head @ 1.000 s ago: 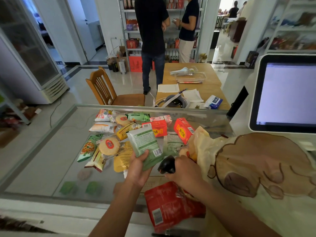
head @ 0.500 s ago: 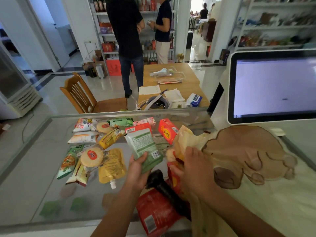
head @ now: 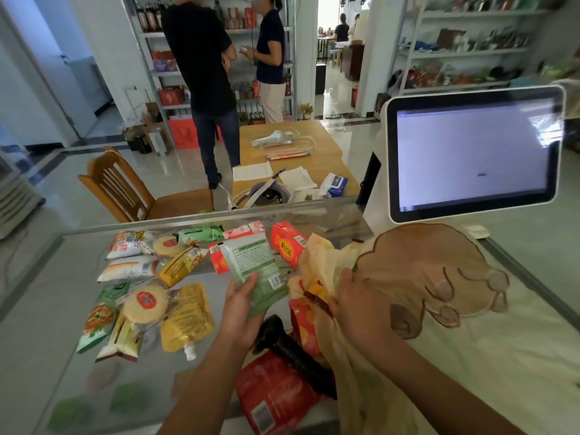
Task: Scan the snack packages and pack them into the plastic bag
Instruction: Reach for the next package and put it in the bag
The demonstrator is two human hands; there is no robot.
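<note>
My left hand [head: 240, 309] holds a light green snack pouch [head: 255, 268] upright, barcode side facing me, just left of the bag's mouth. My right hand [head: 361, 306] grips the rim of the cream plastic bag [head: 417, 271] with a brown bear print and holds it open; red and yellow packages [head: 306, 321] show inside. The black barcode scanner [head: 288, 346] lies on the glass counter below my hands, partly over a red pouch [head: 273, 394]. Several more snack packages [head: 150, 290] lie spread on the counter to the left.
The glass counter [head: 47, 309] carries a white checkout screen [head: 474, 152] at the right. Beyond the counter stand a wooden chair [head: 125, 189] and a wooden table [head: 314, 152] with papers. Two people stand at shelves in the back.
My right hand let go of the scanner, which now lies on the counter, and took hold of the bag's rim. The green pouch stays in my left hand.
</note>
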